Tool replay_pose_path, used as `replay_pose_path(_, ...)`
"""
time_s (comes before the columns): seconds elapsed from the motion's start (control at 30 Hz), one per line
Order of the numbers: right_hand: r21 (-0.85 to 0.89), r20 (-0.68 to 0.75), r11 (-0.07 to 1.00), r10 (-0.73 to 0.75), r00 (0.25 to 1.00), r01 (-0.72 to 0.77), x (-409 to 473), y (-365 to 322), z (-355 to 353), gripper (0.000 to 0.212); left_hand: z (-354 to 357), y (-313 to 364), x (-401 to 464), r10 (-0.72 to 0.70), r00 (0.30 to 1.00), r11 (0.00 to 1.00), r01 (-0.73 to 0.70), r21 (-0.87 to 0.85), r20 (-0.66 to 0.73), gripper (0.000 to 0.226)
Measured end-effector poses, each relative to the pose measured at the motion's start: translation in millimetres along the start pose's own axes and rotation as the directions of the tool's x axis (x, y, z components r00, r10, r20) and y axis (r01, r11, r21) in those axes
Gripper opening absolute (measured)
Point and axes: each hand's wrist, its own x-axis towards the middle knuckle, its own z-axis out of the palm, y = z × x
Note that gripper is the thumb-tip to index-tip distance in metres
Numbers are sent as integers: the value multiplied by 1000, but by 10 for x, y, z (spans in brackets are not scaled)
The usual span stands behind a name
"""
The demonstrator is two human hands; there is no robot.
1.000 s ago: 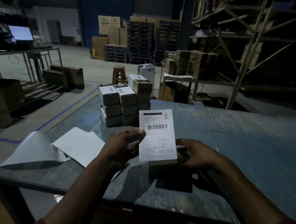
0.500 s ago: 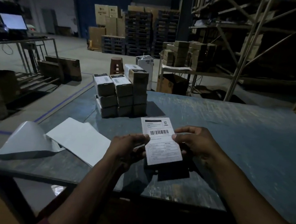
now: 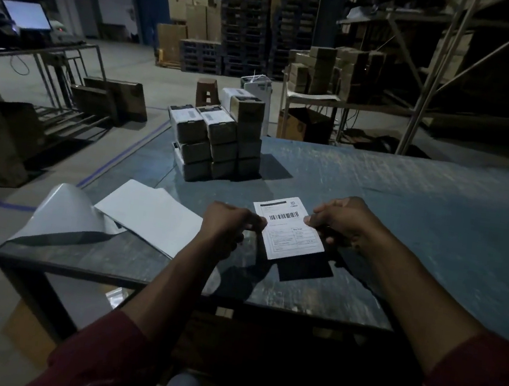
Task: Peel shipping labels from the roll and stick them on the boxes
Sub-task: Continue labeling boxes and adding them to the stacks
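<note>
the shipping label (image 3: 289,228) is a white sheet with a black bar across its top, a barcode below that and ruled boxes of small print lower down. it sits low over the table (image 3: 437,223), near the front edge, tilted a little so its top leans away to the left. the left hand (image 3: 231,227) pinches the label's left edge between thumb and curled fingers, knuckles up. the right hand (image 3: 341,222) pinches the right edge near the barcode, its fingers bent and its wrist angled in from the right. both forearms reach in from the near side, with dark red sleeves at the elbows.

under the label lies a dark patch; whether a box sits there or it is only shadow is too dim to tell. the print on the label is too small to read.

beyond the label, toward the table's far left, stands a stack of small boxes (image 3: 217,146), the upper ones with white labels on top. left of the label lie white backing sheets (image 3: 150,214), one curling off the table's left corner. the warehouse behind is dark, with cartons and shelving faintly visible.
</note>
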Motion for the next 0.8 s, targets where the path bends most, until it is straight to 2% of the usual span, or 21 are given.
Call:
replay_pose_path(0.13,-69,8,998,-4,1000,5,-12,-34,-18,15,-19,-14,18,29,999,999,-29,23,35,26)
replay_pose_path(0.3,-123,-8,992,-23,1000,22,-44,-44,-2,26,12,-30,-26,116,993,992,-118,35,37,36)
replay_pose_path(0.4,-127,-12,992,-25,1000,24,-79,-63,19,25,42,-28,-5,119,993,991,-120,55,20,15)
replay_pose_path(0.47,-129,-19,991,-27,999,24,-93,-79,21,26,47,-40,32,109,994,993,-109,53,17,13)
replay_pose_path(0.6,-147,-17,989,-22,1000,19,-89,-106,22,24,42,-58,53,86,996,995,-87,50,24,17)
replay_pose_path(0.8,-178,-28,983,-40,999,34,-59,-95,40,18,50,-106,93,137,990,986,-139,95,27,34)
